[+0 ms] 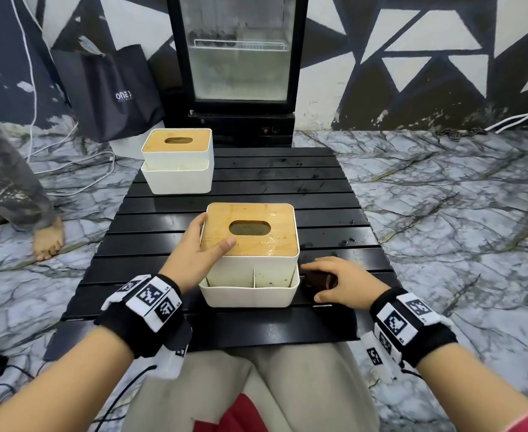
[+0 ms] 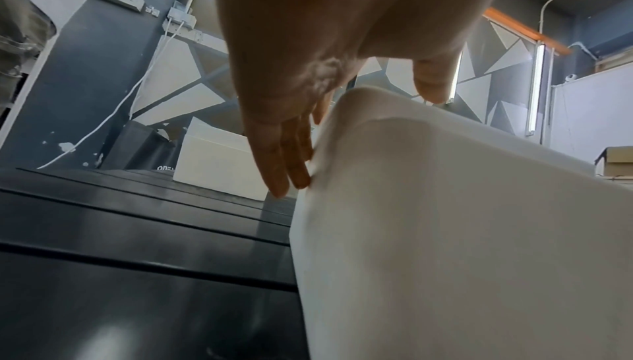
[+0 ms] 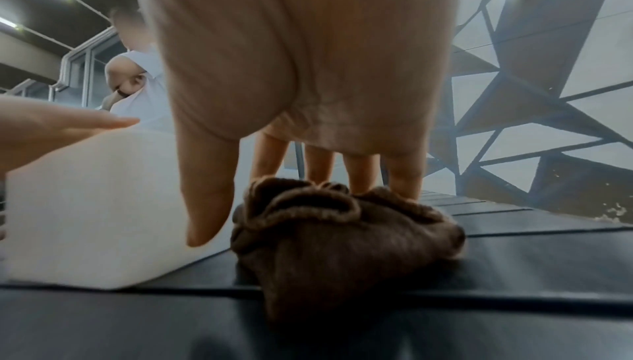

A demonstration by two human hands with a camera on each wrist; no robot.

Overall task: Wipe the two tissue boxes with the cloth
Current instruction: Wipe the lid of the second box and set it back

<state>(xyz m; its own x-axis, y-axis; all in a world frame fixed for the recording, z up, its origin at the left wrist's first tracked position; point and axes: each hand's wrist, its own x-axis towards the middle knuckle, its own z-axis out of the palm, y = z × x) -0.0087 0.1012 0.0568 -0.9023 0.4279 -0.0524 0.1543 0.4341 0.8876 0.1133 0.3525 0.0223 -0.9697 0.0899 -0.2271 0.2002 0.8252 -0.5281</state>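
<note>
The near tissue box [image 1: 250,260] [image 2: 445,230] [image 3: 95,203], white with a wooden slotted lid, stands at the middle of the black slatted table [image 1: 319,188]. My left hand [image 1: 199,246] [image 2: 281,149] lies against its left side with straight fingers, thumb on the lid. A crumpled brown cloth [image 1: 315,280] [image 3: 342,244] lies on the table just right of the box. My right hand [image 1: 342,280] [image 3: 325,127] arches over it; the fingers touch its far side and the thumb hangs just beside it. A second, matching tissue box [image 1: 178,163] [image 2: 219,160] sits at the table's far left corner.
Wet spots mark the table to the right of the near box. A glass-door fridge [image 1: 241,57] stands behind the table, a black bag [image 1: 113,92] to its left. Another person's bare foot [image 1: 47,241] and white cables lie on the marble floor at left.
</note>
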